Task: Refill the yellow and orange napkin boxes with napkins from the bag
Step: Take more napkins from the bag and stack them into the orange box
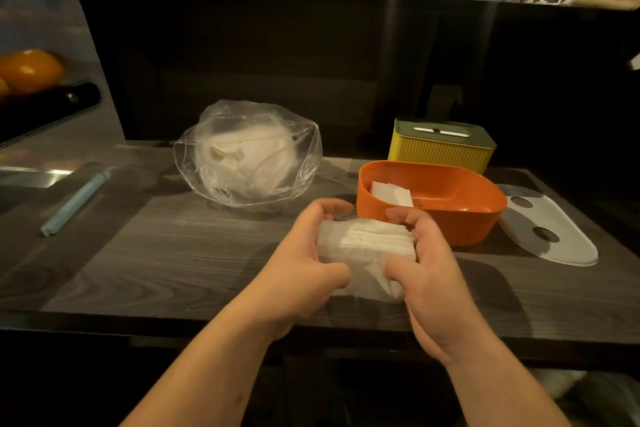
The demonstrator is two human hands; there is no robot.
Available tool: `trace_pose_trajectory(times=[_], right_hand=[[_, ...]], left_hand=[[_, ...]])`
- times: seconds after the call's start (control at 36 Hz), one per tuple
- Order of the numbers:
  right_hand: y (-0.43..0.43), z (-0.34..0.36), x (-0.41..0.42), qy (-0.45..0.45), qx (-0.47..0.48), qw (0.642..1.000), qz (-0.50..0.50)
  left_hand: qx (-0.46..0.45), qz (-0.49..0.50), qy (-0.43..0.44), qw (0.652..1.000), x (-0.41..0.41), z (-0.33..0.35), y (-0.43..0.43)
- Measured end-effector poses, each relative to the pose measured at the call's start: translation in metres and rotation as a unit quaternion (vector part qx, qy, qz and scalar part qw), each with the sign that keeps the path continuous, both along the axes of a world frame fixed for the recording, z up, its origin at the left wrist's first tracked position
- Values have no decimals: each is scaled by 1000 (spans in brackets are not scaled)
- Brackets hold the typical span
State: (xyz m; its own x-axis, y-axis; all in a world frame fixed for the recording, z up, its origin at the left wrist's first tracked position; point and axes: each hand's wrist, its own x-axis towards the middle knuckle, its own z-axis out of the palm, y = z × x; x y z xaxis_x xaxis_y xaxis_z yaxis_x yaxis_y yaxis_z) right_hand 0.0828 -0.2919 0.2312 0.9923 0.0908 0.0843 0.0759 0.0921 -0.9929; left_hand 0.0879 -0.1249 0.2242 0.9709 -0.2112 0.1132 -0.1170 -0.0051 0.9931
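A stack of white napkins [367, 246] is held just above the dark wooden counter, in front of the orange box. My left hand [308, 263] grips its left end and my right hand [426, 274] grips its right end, fingers curled round it. The orange napkin box [460, 215] stands lidless to the right with a few napkins [391, 194] inside. Behind it stands the yellow napkin box [440, 147], its dark slotted lid on. A clear plastic bag [249, 152] holding more napkins sits at the back centre.
A translucent white lid [550, 232] with two holes lies right of the orange box. A light blue stick [74, 203] lies on the left of the counter [173, 253]. Oranges [29, 71] sit on a shelf at far left. A dark wall rises behind.
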Motion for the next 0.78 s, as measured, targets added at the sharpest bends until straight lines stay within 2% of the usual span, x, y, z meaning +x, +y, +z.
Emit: trace_pose_trajectory(times=[0.11, 0.22, 0.31, 0.47, 0.67, 0.72, 0.78], right_hand=[[0, 0, 0, 1, 24, 1000, -4], [1, 0, 0, -8, 19, 1000, -16], [2, -2, 3, -7, 43, 999, -13], [17, 4, 13, 8, -5, 988, -157], [18, 4, 14, 9, -11, 983, -183], [18, 4, 14, 6, -18, 984, -179], [19, 4, 13, 0, -24, 983, -180]], left_hand=[[-39, 21, -8, 999, 3, 1, 9], [-14, -14, -5, 1000, 3, 3, 1], [-34, -12, 2, 999, 3, 2, -2], [-60, 4, 2, 998, 3, 1, -3], [-79, 16, 12, 997, 1, 3, -2], [-100, 46, 30, 993, 1, 5, -6], [-97, 119, 42, 987, 3, 8, -16]])
